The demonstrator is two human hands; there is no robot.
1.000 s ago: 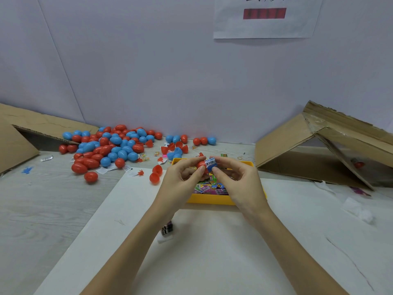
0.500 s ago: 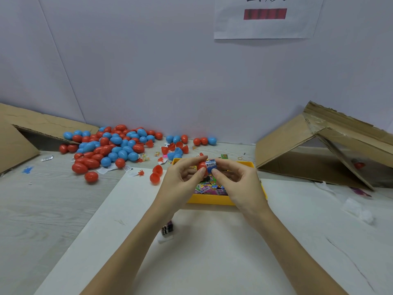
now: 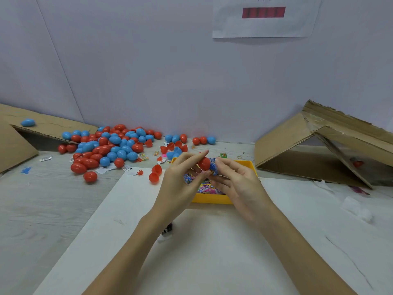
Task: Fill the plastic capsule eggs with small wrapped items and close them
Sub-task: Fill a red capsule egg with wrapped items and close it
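Red egg half (image 3: 204, 163) sits pinched at the left hand's (image 3: 180, 184) fingers (image 3: 194, 157), thumb underneath. Right against it, the right hand (image 3: 238, 184) grips a blue wrapped item (image 3: 213, 167) with curled fingers, pressing it at the half's open side. How far in it sits, I cannot tell. Both hands hover over the yellow tray (image 3: 212, 199), hiding most of its bright wrappers (image 3: 207, 187). Just left of the tray lies an opened red egg (image 3: 154, 174) on the white sheet (image 3: 191, 252). Further left, a big pile of red and blue eggs (image 3: 110, 149) spreads across the tabletop (image 3: 32, 209) to the wall. Cardboard flaps stand at both sides: left box (image 3: 14, 143), right box (image 3: 308, 145). A paper sign (image 3: 263, 18) hangs on the wall above.
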